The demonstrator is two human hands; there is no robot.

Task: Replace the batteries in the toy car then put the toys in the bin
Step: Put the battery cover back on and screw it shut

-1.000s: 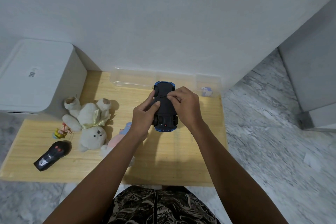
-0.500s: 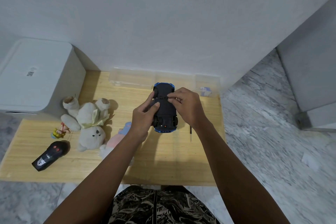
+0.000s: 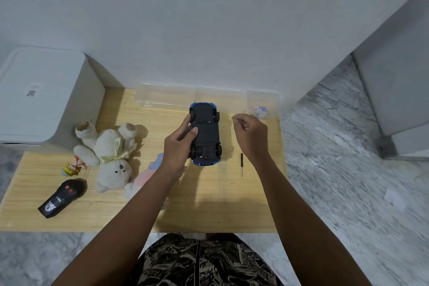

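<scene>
A blue toy car [image 3: 206,134] lies upside down near the back middle of the wooden table [image 3: 209,204], its black underside facing up. My left hand [image 3: 178,144] grips the car's left side, thumb pressed on the underside. To the car's right, my right hand [image 3: 251,134] hovers apart from it with fingers curled and thumb and forefinger pinched together; anything between them is too small to make out. A clear plastic bin [image 3: 167,97] stands against the wall behind the car.
A thin black screwdriver [image 3: 241,163] lies right of the car. A small clear box [image 3: 262,104] holds something blue and white at the back right. A white teddy bear [image 3: 111,146], small figure [image 3: 72,167], pink plush [image 3: 144,179] and black remote [image 3: 61,197] lie left. A white box [image 3: 41,97] borders the table's left.
My right hand has lifted off the car's underside and moved right, fingertips pinched. My left hand still holds the car in the same place.
</scene>
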